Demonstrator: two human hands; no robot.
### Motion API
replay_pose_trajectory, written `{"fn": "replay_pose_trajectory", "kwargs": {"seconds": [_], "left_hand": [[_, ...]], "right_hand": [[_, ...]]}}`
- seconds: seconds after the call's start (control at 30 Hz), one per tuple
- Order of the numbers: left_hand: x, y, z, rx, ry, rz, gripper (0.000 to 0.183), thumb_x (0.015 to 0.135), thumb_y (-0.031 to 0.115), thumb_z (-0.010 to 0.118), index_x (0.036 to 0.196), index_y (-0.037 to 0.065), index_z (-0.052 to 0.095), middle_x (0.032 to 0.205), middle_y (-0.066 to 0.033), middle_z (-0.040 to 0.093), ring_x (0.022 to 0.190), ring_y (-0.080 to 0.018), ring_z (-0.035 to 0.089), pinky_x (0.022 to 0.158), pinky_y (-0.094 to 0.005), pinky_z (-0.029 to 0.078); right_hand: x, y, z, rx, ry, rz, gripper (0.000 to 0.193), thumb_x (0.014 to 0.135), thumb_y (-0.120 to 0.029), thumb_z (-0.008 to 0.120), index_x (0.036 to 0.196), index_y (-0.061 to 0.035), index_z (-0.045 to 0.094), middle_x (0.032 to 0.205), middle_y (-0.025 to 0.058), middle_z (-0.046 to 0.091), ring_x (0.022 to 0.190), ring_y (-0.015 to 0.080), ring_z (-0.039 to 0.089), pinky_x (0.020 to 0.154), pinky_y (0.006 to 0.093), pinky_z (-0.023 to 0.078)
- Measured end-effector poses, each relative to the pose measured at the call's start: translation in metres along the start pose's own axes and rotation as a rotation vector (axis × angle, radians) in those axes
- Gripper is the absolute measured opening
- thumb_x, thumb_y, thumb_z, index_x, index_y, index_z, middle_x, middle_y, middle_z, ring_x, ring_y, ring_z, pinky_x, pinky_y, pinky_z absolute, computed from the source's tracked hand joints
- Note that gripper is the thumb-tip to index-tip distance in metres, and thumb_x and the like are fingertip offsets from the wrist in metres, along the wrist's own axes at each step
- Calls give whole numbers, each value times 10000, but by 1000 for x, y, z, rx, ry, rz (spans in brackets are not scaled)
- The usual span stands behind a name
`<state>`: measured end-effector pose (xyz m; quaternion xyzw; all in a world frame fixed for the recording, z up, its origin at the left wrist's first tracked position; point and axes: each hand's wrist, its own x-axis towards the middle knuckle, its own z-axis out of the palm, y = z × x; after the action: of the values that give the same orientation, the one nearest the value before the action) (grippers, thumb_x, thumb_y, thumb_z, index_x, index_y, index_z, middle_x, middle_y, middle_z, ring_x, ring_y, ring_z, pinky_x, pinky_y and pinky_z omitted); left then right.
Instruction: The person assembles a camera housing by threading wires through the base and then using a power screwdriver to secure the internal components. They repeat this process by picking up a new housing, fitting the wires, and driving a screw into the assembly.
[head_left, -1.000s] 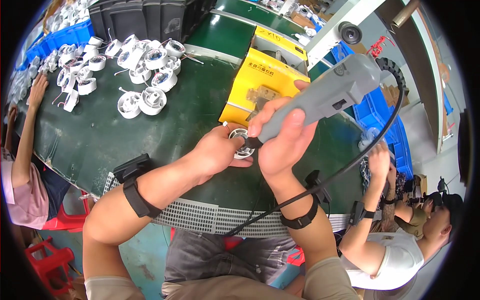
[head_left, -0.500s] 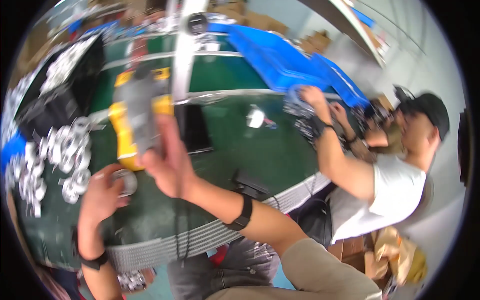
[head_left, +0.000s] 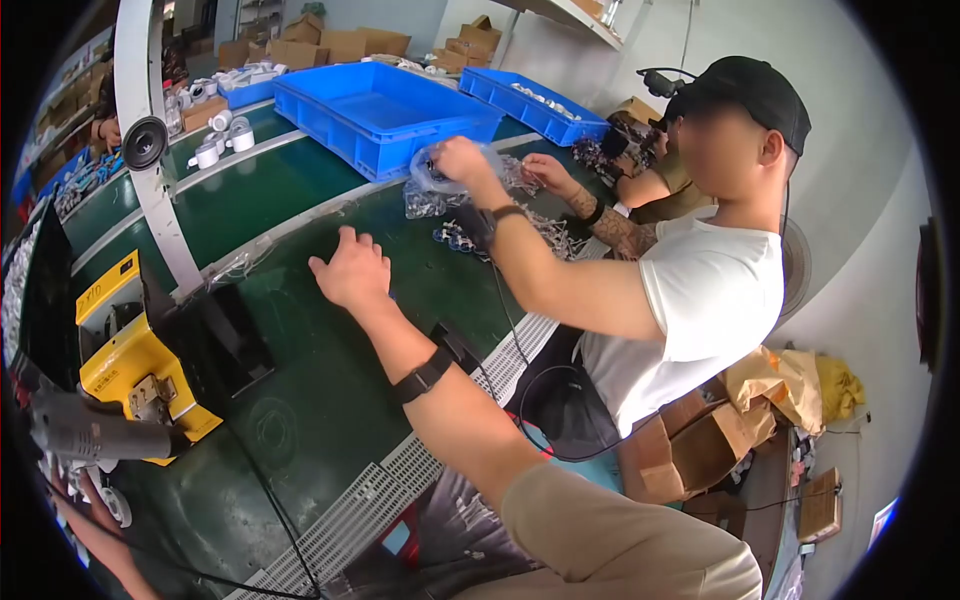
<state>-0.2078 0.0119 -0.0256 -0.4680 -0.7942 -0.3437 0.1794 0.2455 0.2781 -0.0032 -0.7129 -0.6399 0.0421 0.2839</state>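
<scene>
My right hand (head_left: 355, 268) reaches out over the green work surface (head_left: 300, 350), fingers apart and palm down. Whatever lies under its palm is hidden. At the lower left rim, my left hand (head_left: 84, 515) shows only in part, below a grey, cylinder-shaped power tool (head_left: 100, 432) with a black cable. Its fingers cannot be made out, nor whether it touches the tool. A white ring-shaped part (head_left: 116, 507) is close to that hand. Behind the tool stands a yellow metal stand (head_left: 135, 370), with a dark flat panel (head_left: 225, 340) to its right.
On the right a co-worker in a white shirt (head_left: 715, 270) handles a clear bag (head_left: 450, 172) beside small metal parts (head_left: 550, 235). Blue trays (head_left: 390, 140) are at the back, near a white post (head_left: 150, 190). A black cable (head_left: 265, 485) crosses the surface.
My right hand has let go of the grey tool and moved right, away from the yellow stand. The view has swung right, so my left hand is now at the rim.
</scene>
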Motion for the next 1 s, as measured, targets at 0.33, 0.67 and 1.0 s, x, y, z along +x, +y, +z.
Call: {"fn": "replay_pose_trajectory", "kwargs": {"seconds": [0.33,0.67,1.0], "left_hand": [[-56,68,-2,-711,-580,87,185,879,29,612,862,61,431,713,-9,469,591,-82,435,551,-219,358],[-66,162,-11,-694,-269,608,539,624,236,857,985,51,503,973,-151,509,828,-284,546,715,-363,459],[-74,177,-24,-417,-202,642,646,693,169,777,1232,-40,488,1152,-239,535,1053,-409,580,870,-429,492]], "right_hand": [[-61,-68,-12,914,-71,-486,394,827,-249,697,1128,-34,562,837,176,671,799,360,662,733,404,514],[-174,-110,-22,1259,-424,-974,568,846,-378,663,1251,-35,461,848,100,550,774,297,563,721,380,460],[-190,-114,-17,1344,-633,-813,633,924,-386,575,1379,-32,315,1109,152,448,992,264,486,887,369,415]]}}
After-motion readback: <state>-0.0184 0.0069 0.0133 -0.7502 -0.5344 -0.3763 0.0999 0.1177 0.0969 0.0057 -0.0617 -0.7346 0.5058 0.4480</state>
